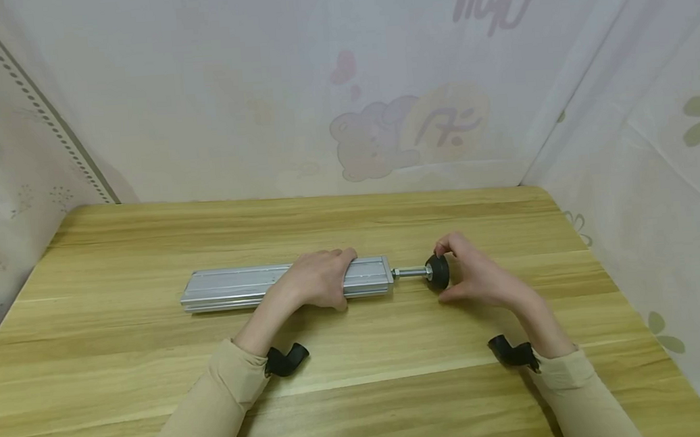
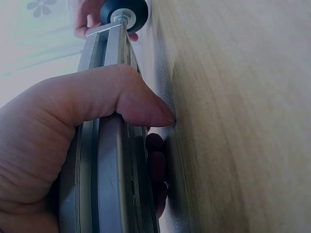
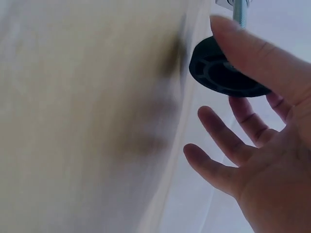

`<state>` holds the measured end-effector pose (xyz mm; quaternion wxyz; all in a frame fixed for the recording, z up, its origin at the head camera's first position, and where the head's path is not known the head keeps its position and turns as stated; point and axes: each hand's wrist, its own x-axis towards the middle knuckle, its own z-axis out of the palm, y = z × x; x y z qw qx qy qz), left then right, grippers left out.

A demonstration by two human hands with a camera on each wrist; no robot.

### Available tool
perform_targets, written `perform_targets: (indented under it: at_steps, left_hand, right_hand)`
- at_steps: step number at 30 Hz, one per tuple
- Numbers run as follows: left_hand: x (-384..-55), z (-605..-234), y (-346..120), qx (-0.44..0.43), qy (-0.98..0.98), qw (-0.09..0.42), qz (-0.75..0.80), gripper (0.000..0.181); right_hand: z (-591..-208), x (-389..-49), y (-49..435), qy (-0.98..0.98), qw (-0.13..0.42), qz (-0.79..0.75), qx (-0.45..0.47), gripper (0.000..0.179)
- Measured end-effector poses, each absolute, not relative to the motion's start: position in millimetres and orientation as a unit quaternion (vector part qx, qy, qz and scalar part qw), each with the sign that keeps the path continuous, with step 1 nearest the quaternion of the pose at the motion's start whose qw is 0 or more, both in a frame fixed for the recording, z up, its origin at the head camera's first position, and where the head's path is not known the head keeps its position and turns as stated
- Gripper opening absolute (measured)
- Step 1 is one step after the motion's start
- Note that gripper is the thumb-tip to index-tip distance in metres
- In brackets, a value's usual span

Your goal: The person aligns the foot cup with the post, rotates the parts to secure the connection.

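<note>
A silver aluminium profile lies parallel to the wooden tabletop's far edge, though contact with the wood cannot be told; its threaded rod and black levelling foot point toward the right edge. The left hand grips the profile from above, thumb on the near side. The right hand appears to pinch the foot between thumb and forefinger, other fingers spread. The step looks like adjusting the foot; the next move likely calls for twisting it while the profile stays steady

Blurred shadows darken the right-wrist view's tabletop.
</note>
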<state>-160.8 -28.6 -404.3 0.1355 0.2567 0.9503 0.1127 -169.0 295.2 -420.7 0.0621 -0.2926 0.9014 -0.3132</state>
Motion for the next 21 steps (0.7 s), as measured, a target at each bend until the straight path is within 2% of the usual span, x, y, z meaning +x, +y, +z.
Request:
perform_targets:
  at_steps: [9, 18, 21]
  left_hand:
    - [-160.2, -404.2, -28.3, 0.257, 0.951, 0.134, 0.111, 0.075]
    - [-160.9, -404.3, -28.6, 0.253, 0.951, 0.138, 0.113, 0.077]
    - [-161.0, -404.2, -28.5, 0.254, 0.951, 0.138, 0.113, 0.076]
  right_hand:
    - [-419.2, -170.5, 297.0, 0.912, 0.063, -0.307, -0.265, 0.067]
    - [-417.2, -172.3, 310.1, 0.9, 0.102, -0.324, -0.272, 0.051]
    - [-416.3, -172.6, 310.8, 0.901, 0.12, -0.32, -0.267, 0.051]
